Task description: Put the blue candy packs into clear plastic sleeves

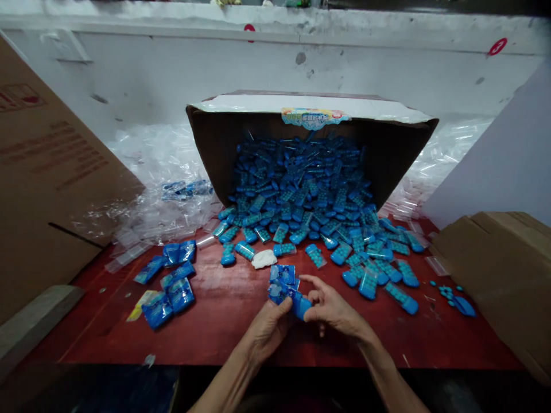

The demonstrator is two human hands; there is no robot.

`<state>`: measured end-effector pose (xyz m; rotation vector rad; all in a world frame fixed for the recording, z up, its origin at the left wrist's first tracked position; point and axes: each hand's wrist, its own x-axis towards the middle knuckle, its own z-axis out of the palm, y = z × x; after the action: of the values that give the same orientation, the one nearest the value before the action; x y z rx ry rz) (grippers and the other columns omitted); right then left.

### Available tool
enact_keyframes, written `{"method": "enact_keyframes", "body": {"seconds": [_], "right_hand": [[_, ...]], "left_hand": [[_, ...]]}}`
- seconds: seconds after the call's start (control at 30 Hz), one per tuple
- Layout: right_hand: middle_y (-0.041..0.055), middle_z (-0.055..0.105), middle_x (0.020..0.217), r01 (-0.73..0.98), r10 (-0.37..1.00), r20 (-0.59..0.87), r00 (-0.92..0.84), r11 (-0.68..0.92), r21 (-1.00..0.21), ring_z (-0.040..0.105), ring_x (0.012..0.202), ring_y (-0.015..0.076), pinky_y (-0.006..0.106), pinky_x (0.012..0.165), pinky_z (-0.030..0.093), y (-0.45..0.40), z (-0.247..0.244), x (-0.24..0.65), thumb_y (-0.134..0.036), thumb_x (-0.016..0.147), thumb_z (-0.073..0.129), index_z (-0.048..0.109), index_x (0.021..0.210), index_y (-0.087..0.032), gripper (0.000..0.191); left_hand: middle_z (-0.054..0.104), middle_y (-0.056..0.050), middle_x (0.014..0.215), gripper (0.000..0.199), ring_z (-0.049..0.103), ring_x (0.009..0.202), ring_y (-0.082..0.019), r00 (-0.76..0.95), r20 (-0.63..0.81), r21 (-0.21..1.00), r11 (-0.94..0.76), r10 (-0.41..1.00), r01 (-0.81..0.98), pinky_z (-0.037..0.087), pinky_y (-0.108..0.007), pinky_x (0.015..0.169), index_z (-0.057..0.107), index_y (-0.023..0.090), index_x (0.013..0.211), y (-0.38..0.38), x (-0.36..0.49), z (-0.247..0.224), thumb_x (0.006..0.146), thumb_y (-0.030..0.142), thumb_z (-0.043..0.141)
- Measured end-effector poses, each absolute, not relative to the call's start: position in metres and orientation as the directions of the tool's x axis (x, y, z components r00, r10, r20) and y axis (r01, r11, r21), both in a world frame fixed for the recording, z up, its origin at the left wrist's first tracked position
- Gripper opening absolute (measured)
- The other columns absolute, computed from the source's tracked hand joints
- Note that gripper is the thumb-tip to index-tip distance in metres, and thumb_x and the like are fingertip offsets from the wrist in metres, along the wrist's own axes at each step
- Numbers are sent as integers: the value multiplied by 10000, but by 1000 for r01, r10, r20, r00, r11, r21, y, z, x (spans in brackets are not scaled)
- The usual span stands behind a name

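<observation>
Pinching a blue dispenser (301, 305) between thumb and fingers, the right hand (333, 310) feeds it toward the clear pouch (282, 282) clamped in the left hand (269, 328). Both sit at six o'clock of the spilled pile (310, 201); the pouch mouth probably wants holding wide.

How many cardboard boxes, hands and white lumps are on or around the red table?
Tipped-over cardboard box spilling blue packs: 1
Other cardboard boxes, one at the left and one at the right: 2
Hands, left hand and right hand: 2
White lump: 1
Total: 6
</observation>
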<state>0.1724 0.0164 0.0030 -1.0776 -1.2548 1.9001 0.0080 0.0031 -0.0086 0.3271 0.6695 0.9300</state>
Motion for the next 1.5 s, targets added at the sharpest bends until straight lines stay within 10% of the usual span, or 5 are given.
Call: {"method": "enact_keyframes", "body": {"seconds": [0.57,0.93,1.23,1.5], "right_hand": [[-85,486,583,-127,952,-201,-229,-234,-964,449,368,40,129,300,373,1,-11,153,-279,725,523,417,1037,-203,338],[-45,534,703,-277,939,-178,-295,-262,-924,512,418,65,180,334,439,0,-10,145,-288,716,544,348,1080,-228,418],[-74,462,594,69,984,-49,-171,-37,-997,452,450,54,161,421,401,-4,-12,148,-175,742,481,410,1119,-247,391],[-81,515,593,-111,890,-204,-409,-270,-956,394,341,31,148,335,370,-4,-13,154,-204,721,477,262,1259,-246,581]], "left_hand": [[634,-69,745,200,556,671,-131,413,-431,695,587,802,-415,376,-223,571,618,121,825,6,3,-3,725,286,567],[618,-47,643,214,522,508,-104,329,-380,741,498,864,-450,368,-239,528,612,103,759,6,14,-6,711,308,575],[588,-16,630,236,498,531,-88,229,-517,725,565,824,-394,334,-211,505,598,130,760,10,5,-3,671,349,615],[598,-46,686,175,531,604,-123,490,-339,738,550,803,-390,359,-239,568,597,127,782,14,-5,-1,701,283,594]]}}
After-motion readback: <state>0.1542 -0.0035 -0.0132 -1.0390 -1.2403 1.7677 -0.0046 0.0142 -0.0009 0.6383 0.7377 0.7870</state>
